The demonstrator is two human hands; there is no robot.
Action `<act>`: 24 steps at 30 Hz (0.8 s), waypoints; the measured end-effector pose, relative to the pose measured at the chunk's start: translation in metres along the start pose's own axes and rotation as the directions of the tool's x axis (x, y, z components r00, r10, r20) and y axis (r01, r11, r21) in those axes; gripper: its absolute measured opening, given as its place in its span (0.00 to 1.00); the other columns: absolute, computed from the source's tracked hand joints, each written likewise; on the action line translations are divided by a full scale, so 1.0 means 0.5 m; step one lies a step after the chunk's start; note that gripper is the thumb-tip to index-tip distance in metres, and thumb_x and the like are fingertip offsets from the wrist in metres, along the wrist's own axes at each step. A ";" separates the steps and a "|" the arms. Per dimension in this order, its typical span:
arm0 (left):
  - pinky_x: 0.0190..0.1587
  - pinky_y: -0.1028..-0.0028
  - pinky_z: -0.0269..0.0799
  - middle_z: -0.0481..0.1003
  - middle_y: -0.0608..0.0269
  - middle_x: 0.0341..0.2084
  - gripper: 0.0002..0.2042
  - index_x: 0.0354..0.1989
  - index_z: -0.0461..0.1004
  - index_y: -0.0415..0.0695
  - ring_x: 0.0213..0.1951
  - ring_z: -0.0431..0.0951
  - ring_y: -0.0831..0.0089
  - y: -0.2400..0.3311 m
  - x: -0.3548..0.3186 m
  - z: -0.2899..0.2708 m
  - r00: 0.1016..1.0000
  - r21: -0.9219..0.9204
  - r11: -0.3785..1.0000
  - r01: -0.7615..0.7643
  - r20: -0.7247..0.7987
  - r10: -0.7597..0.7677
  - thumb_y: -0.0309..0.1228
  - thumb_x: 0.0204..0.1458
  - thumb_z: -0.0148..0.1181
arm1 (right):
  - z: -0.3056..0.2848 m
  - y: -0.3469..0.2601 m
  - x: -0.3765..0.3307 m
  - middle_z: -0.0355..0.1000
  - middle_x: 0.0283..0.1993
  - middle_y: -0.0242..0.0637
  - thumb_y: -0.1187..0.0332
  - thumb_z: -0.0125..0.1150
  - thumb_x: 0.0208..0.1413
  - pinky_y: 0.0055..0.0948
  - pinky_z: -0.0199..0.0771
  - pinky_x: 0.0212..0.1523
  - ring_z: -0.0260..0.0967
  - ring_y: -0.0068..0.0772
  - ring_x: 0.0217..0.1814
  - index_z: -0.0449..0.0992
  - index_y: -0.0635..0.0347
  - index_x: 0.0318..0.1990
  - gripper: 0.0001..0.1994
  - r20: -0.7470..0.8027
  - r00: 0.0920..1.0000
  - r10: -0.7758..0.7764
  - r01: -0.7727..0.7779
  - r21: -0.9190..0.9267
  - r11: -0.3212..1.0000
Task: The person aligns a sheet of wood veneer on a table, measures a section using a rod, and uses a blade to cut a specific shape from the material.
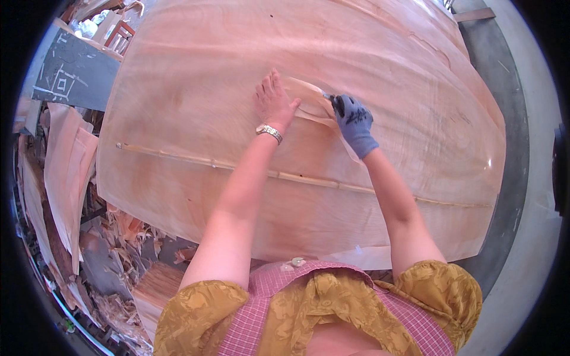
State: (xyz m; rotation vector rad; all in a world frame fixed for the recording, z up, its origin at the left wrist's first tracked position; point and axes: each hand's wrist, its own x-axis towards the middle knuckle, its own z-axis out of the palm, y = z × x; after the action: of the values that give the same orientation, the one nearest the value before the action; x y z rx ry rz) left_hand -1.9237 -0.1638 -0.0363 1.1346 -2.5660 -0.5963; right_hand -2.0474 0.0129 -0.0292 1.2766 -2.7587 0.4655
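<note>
A large, thin, pinkish-tan wood veneer sheet (pixel 184 107) with a rippled surface spreads in front of me. My left hand (pixel 274 102), bare and with a metal-band watch (pixel 269 132) on its wrist, lies flat on it, fingers stretched out. Just to the right, my right hand (pixel 355 121), in a grey-blue glove with black marks, is closed round a small bladed tool (pixel 326 95). Only the tool's short tip shows; the fingers hide the rest. Between the hands, a strip of veneer (pixel 312 95) is loose or lifted at its edges.
A long, thin bamboo stick (pixel 237 168) lies across the sheet, nearer to me than my hands. At the left are a dark board (pixel 77 71) with pale markings, a hanging veneer piece (pixel 65 160) and wood scraps (pixel 127 231). A dark grey edge (pixel 510 148) borders the sheet at the right.
</note>
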 end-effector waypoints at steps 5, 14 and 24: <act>0.58 0.55 0.61 0.55 0.57 0.64 0.41 0.66 0.58 0.59 0.60 0.61 0.56 -0.003 -0.006 -0.017 0.999 0.031 0.999 0.018 0.043 -0.019 0.39 0.41 0.71 | -0.086 -0.094 -0.039 0.69 0.49 0.41 0.64 0.60 0.54 0.43 0.71 0.47 0.67 0.46 0.51 0.75 0.48 0.41 0.08 0.204 0.963 -0.176 0.158 0.101 0.982; 0.48 0.59 0.68 0.71 0.55 0.45 0.10 0.38 0.73 0.47 0.47 0.72 0.56 -0.080 -0.068 -0.093 0.970 -0.144 0.961 -0.238 -0.080 0.228 0.28 0.46 0.62 | -0.033 0.002 0.072 0.75 0.48 0.31 0.54 0.52 0.61 0.28 0.69 0.33 0.68 0.25 0.41 0.66 0.45 0.62 0.23 0.625 0.777 -0.077 -0.386 0.569 0.726; 0.46 0.57 0.71 0.75 0.48 0.37 0.29 0.54 0.68 0.45 0.47 0.74 0.49 -0.668 -0.798 -0.683 0.897 0.334 0.886 0.322 0.194 -0.398 0.27 0.40 0.70 | 0.065 -0.014 0.120 0.56 0.20 0.25 0.67 0.45 0.61 0.24 0.53 0.14 0.54 0.21 0.16 0.56 0.41 0.67 0.26 0.573 0.813 -0.099 -0.501 0.777 0.381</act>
State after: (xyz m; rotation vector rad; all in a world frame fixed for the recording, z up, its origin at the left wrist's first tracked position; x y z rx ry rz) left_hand -1.3112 -0.1556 0.0742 1.7771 -2.7427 -0.4735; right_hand -2.0789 -0.0452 -0.0474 1.2542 -3.1755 2.2923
